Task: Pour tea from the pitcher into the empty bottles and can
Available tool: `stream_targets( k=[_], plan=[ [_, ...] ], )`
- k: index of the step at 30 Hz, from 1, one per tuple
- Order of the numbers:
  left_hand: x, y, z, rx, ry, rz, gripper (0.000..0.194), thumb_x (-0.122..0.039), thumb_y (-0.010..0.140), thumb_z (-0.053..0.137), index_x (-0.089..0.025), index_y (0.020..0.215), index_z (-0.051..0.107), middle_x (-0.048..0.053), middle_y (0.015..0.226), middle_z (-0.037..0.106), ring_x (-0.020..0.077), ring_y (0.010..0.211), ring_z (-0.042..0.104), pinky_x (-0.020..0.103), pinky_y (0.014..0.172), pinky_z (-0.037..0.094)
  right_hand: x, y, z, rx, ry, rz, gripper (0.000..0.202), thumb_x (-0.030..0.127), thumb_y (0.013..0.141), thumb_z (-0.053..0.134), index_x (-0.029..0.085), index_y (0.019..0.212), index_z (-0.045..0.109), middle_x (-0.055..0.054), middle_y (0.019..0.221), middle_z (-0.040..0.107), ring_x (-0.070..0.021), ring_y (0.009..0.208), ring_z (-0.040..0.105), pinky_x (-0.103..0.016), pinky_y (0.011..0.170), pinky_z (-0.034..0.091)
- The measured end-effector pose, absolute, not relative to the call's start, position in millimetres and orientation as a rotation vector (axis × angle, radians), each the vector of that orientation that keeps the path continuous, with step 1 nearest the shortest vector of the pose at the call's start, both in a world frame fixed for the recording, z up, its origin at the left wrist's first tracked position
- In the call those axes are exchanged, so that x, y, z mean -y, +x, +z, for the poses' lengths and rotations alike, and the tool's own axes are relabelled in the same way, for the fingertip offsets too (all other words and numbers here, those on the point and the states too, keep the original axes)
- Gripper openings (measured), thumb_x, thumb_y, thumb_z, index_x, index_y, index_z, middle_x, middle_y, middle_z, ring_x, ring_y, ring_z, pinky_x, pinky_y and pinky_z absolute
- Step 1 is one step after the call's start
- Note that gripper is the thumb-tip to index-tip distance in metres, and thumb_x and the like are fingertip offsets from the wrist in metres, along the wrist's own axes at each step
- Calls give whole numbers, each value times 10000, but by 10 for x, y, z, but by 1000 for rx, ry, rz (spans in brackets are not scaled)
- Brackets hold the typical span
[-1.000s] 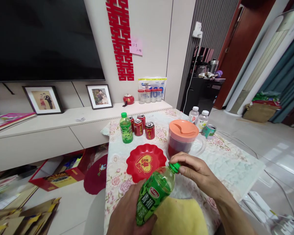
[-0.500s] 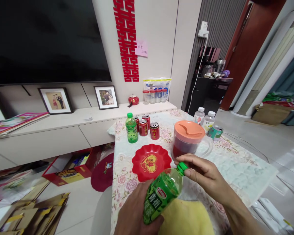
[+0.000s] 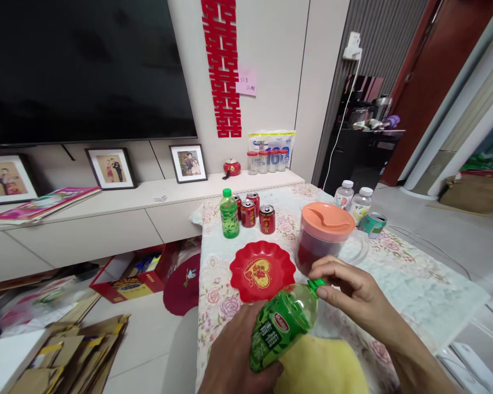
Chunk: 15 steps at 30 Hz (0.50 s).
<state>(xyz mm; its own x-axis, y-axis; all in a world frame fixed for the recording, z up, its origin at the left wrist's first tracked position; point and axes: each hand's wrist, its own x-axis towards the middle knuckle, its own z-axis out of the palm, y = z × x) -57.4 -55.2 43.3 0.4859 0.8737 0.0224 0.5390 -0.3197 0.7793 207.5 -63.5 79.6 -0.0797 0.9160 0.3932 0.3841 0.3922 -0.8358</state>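
A green-labelled tea bottle (image 3: 285, 325) lies tilted in front of me, its neck pointing up and to the right. My left hand (image 3: 240, 347) is wrapped round its lower body. At the neck, the fingers and thumb of my right hand (image 3: 347, 284) pinch the green bottle cap (image 3: 317, 285). Just beyond the bottle is a red scalloped plate (image 3: 240, 271) with a gold heart print. Behind my right hand stands a clear pitcher (image 3: 318, 246) with dark red liquid and an orange lid (image 3: 328, 216).
Another green bottle (image 3: 230, 216) stands beside several red cans (image 3: 267, 219) at the table's far left. Two white-capped bottles (image 3: 359, 205) and a green can (image 3: 373, 224) are behind the pitcher. A yellow cushion (image 3: 322, 366) is below the held bottle. Flowered cloth (image 3: 431, 279) covers the table.
The view has swung slightly left, so everything appears shifted right. Both hands keep their hold on the bottle and its cap; the right fingers have shifted a little around the cap.
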Motion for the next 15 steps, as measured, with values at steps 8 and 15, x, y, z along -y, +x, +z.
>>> stream_targets(
  k=[8, 15],
  plan=[
    [555, -585, 379, -1144, 2017, 625, 721, -176, 590, 633, -347, 1289, 670, -5, 1241, 767, 293, 1142, 710, 395, 989, 583, 670, 2135, 787, 1587, -1094, 845, 162, 392, 907, 779, 287, 1029, 801, -69, 1077, 722, -237, 1019, 682, -343, 867, 555],
    [564, -598, 369, -1144, 2012, 633, 708, -188, 590, 601, -338, 1278, 677, 10, 1221, 771, 315, 1128, 717, 418, 968, 587, 699, 2193, 802, 1644, -1062, 985, 109, 354, 942, 745, 307, 1035, 776, -56, 1135, 722, -225, 1095, 655, -324, 896, 524]
  ],
)
